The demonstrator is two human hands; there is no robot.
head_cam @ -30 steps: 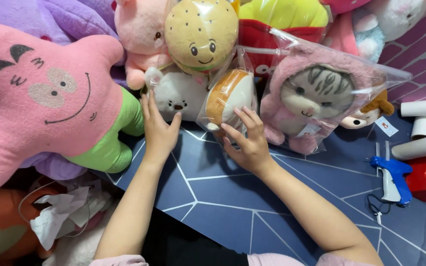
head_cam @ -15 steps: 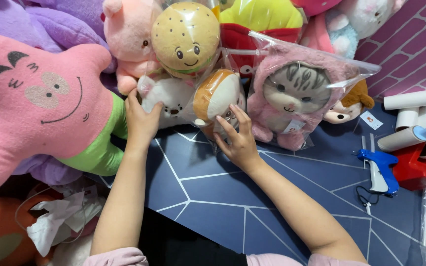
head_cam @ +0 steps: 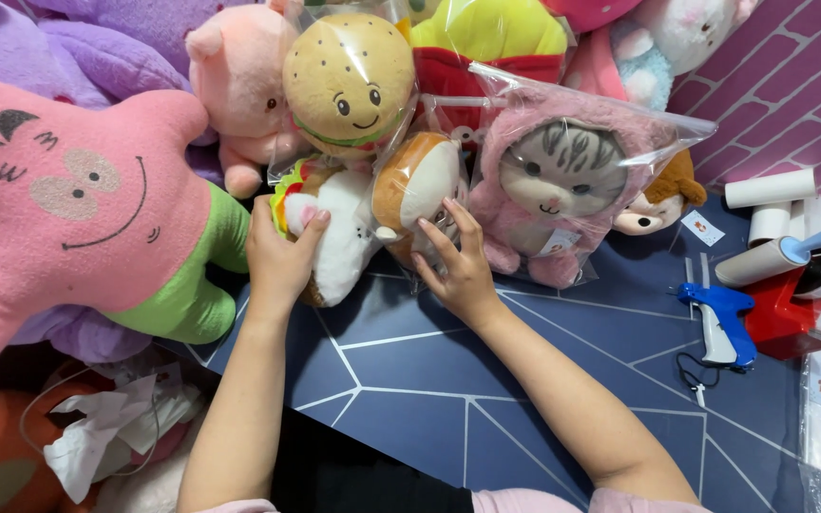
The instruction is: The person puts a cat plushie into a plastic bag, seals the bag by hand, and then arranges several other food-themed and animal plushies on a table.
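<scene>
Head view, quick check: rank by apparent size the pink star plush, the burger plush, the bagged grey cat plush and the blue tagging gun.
1. Pink star plush, clearly largest, though cut off by the frame.
2. Bagged grey cat plush.
3. Burger plush; close to the cat, so that order is unsure.
4. Blue tagging gun, smallest.

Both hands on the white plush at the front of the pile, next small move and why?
Probably draw the white plush toward the bare blue mat. The left hand wraps its side, the right hand presses the bagged brown-and-white plush beside it, and the burger plush crowds it above.
</scene>
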